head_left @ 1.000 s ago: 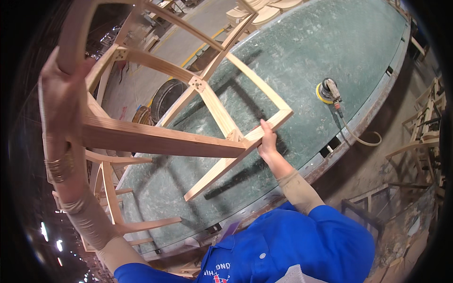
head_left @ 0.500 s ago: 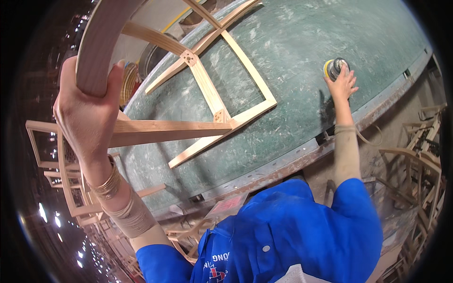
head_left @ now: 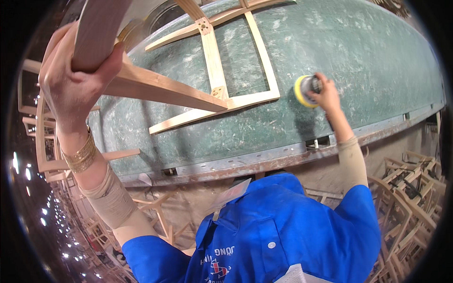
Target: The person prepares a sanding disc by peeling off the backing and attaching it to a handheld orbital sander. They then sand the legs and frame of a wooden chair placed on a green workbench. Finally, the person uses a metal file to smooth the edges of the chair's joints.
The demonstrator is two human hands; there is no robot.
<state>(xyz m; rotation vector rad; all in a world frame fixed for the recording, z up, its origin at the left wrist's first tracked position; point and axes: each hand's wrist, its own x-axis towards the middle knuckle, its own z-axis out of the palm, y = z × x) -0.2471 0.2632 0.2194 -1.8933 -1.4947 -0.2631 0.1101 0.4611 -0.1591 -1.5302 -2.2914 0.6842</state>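
Observation:
My left hand (head_left: 75, 89) is closed around the end of a curved wooden rail (head_left: 99, 35), part of a pale wooden chair frame (head_left: 213, 61). This frame rests tilted on the green work table (head_left: 358, 61), its legs and crossbars spreading across the surface. In my right hand (head_left: 329, 99) is a round orbital sander (head_left: 310, 89) with a dark top and a yellow pad edge. The sander is tilted, its pad side toward the frame. It is apart from the wood and seems raised, with a shadow on the table below it.
A worn metal edge (head_left: 255, 160) runs along the table's near side. Stacked wooden frames (head_left: 408, 198) stand on the floor at the right. More chair frames (head_left: 45, 137) are at the left, and others (head_left: 160, 212) lie below the table edge.
My right hand has brought the sander leftward, nearer the chair frame, and tipped it so more of the yellow pad shows. The view has turned slightly; my left hand still grips the rail.

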